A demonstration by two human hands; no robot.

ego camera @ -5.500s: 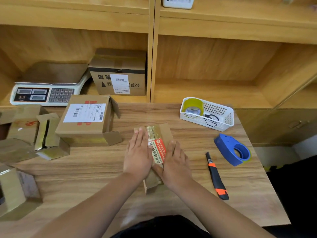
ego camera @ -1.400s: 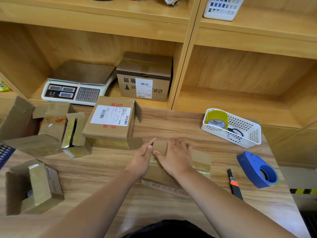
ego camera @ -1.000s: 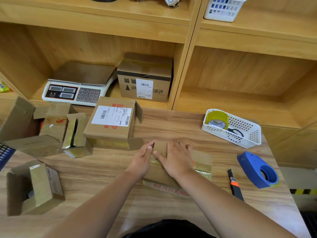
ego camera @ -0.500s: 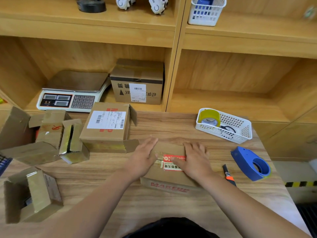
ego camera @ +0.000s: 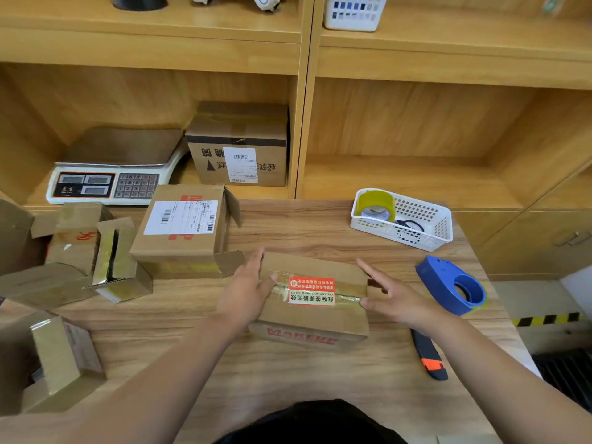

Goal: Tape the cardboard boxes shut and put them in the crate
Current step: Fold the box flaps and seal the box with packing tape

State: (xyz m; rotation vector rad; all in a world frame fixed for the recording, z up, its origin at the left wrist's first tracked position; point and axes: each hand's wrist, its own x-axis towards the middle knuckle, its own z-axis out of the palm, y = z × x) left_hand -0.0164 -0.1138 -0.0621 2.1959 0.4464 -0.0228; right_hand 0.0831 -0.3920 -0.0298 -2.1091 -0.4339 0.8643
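Left hand [ego camera: 246, 291]: open, fingers together, flat against the left end of the small cardboard box [ego camera: 312, 299], thumb on its top.
Right hand [ego camera: 392, 296]: open, fingers loosely spread at the box's right end, thumb tip touching its edge.
Small cardboard box: between both hands on the counter [ego camera: 288, 373], flaps closed, red label over the seam.
Tape dispenser [ego camera: 451, 285]: blue, just right of the right hand.
Utility knife [ego camera: 427, 354]: under the right wrist.

Wood table [ego camera: 320, 232]: boxes [ego camera: 312, 302]; basket [ego camera: 426, 225]; tape dispenser [ego camera: 448, 285]; knife [ego camera: 427, 355].
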